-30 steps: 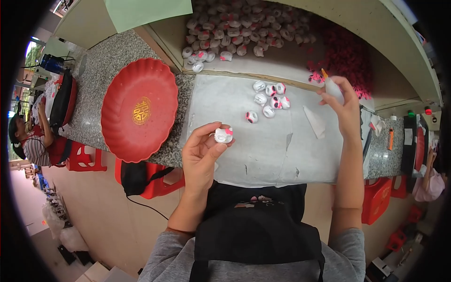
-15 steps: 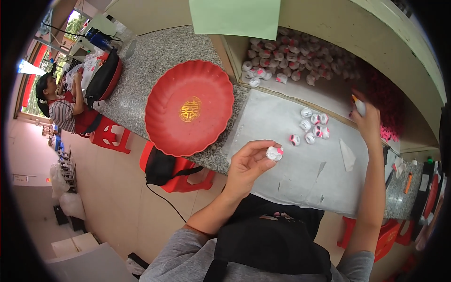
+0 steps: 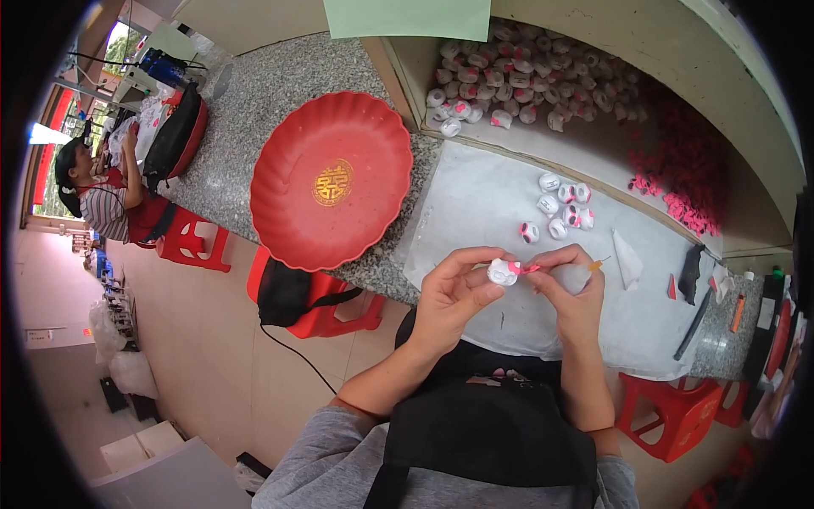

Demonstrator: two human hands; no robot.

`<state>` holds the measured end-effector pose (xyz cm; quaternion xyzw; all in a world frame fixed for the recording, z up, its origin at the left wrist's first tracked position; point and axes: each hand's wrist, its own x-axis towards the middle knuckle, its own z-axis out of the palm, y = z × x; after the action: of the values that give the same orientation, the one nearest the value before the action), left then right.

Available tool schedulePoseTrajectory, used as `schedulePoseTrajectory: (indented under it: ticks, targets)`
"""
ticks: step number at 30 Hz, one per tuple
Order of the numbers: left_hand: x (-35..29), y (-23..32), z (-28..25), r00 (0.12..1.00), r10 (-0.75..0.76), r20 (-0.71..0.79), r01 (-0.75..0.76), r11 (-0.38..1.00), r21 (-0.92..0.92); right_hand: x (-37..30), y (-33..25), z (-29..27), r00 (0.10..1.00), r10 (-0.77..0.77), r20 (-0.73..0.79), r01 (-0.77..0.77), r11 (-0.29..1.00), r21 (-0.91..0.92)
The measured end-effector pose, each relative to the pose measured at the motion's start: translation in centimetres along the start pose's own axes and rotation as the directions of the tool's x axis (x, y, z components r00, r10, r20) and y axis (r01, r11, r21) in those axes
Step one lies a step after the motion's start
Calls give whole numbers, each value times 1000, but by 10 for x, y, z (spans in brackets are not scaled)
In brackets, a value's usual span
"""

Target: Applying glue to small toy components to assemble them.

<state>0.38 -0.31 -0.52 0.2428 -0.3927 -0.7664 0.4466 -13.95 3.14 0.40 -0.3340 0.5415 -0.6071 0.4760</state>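
Observation:
In my left hand (image 3: 445, 301), thumb and fingers pinch a small white cat-head-shaped piece (image 3: 501, 272) with a pink bow on it. My right hand (image 3: 577, 310) has come close on its right. Between its thumb and forefinger is a tiny pink piece (image 3: 531, 269), touching or almost touching the white head. The same hand also keeps hold of a small white squeeze bottle (image 3: 571, 278) with an orange tip and thin needle, partly hidden by the fingers. Beyond the hands, several similar white-and-pink heads (image 3: 566, 193) lie grouped on the white sheet (image 3: 475, 195).
A shelf compartment at the back holds a heap of white heads (image 3: 517, 76) and a pile of pink pieces (image 3: 691, 204). A red scalloped tray (image 3: 288, 153) stands on the left. Paper scraps (image 3: 627, 259) and an orange cutter (image 3: 738, 312) lie right. A person (image 3: 106, 187) sits far left.
My right hand has come from the pink pile back to my left hand, bringing a small pink piece along with the squeeze bottle. My left hand still holds the white head.

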Motion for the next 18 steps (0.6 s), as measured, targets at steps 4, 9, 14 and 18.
schedulePoseTrajectory:
  ticks: [4, 9, 14, 18]
  targets:
    - [-2, 1, 0, 1000, 17, 3, -17, 1000, -10, -4, 0, -1, 998, -55, 13, 56, 992, -115]
    - [-1, -1, -2, 997, 37, 60, -37, 999, 1, -11, -5, -13, 998, 46, -32, -46, 999, 2]
    - [0, -4, -3, 962, 254, 100, -273, 903, 331, -16, -14, -6, 994, 76, 80, -89, 982, 168]
    - [-2, -1, -2, 950, 272, 150, -311, 849, 427, -14, -10, 2, 991, 56, 125, -86, 964, 253]
